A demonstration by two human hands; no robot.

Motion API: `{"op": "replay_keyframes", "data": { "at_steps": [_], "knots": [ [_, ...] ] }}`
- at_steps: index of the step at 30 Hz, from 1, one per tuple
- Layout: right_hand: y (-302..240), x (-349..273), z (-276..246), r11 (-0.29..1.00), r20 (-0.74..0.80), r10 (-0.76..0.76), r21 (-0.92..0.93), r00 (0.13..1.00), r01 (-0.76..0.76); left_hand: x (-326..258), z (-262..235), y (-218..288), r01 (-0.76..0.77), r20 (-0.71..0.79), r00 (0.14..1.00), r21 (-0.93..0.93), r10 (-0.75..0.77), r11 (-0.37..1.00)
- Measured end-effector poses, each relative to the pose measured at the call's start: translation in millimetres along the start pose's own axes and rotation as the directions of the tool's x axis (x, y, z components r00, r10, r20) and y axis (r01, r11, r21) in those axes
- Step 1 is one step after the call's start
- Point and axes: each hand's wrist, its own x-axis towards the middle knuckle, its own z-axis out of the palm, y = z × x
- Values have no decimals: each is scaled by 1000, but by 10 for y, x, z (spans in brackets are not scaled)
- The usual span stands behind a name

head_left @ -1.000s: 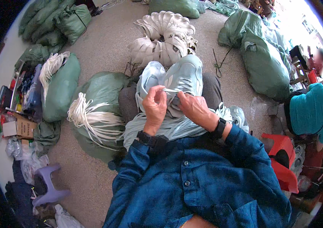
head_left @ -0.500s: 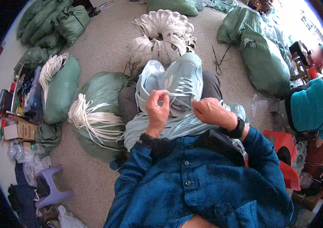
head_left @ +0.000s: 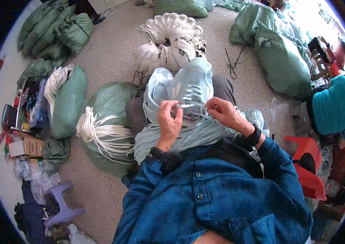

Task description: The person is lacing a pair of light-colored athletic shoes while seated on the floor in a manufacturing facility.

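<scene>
Just below a pale blue sneaker [head_left: 199, 75] on my lap, my left hand [head_left: 170, 124] pinches a light shoelace [head_left: 188, 105] between thumb and forefinger. My right hand [head_left: 227, 116] is closed at the lace's right part, thumb and forefinger together, the other fingers curled. Lacing crosses the sneaker's tongue in several rows. Close on its left lies a second pale blue shoe [head_left: 156, 83], its opening facing up. A thick bundle of pale blue laces [head_left: 160, 140] spreads across my lap beneath both hands.
Beige shoe uppers [head_left: 170, 28] form a ring on the floor ahead. White laces [head_left: 99, 128] drape over a green sack [head_left: 113, 95] at left. A purple stool [head_left: 63, 203] stands lower left, a red stool [head_left: 306, 162] right. A person in teal [head_left: 335, 105] bends at far right.
My right hand has opened slightly from a tighter fist and moved a little up. The left hand still pinches the lace. The whole view has shifted slightly.
</scene>
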Motion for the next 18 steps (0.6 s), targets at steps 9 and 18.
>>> {"op": "replay_keyframes", "data": {
  "at_steps": [9,18],
  "knots": [
    [129,118,90,999,34,-34,20,999,33,-18,-23,-23,62,-31,997,-85,-65,994],
    [-19,250,-102,958,160,-259,-81,953,274,-38,-24,-19,9,42,999,39,-11,999]
  ]
}}
